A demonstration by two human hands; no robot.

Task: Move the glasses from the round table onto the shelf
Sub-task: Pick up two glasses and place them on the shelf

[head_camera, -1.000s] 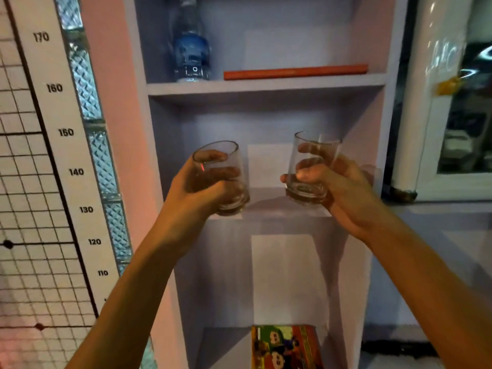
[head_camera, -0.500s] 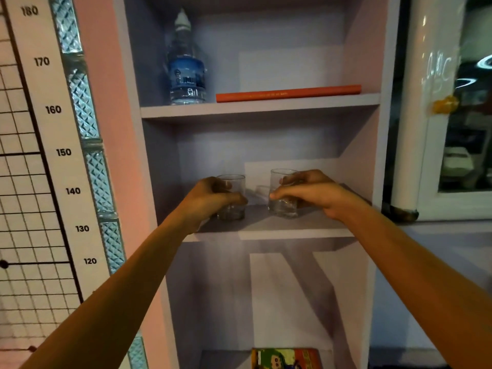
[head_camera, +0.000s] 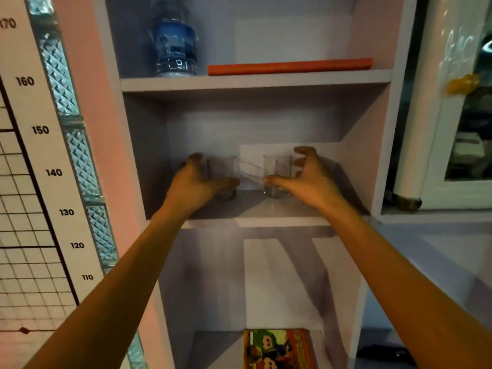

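Note:
Two clear short glasses stand upright on the middle shelf board (head_camera: 255, 222) of a pale shelf unit. The left glass (head_camera: 222, 169) is beside my left hand (head_camera: 197, 185), whose fingers are spread around it with the thumb low in front of it. The right glass (head_camera: 275, 174) is next to my right hand (head_camera: 308, 179), fingers spread wide and curled, thumb tip near the glass's lower side. Both hands look loosened from the glasses. The round table is out of view.
On the shelf above stand a blue-labelled water bottle (head_camera: 175, 46) and a flat orange book (head_camera: 290, 66). A colourful book (head_camera: 277, 348) lies on the bottom shelf. A height chart (head_camera: 40, 155) is on the left wall and a white-framed window (head_camera: 458, 115) to the right.
Both hands carried the glasses forward and set them on the middle shelf. Their fingers have now spread apart and let go of the glasses.

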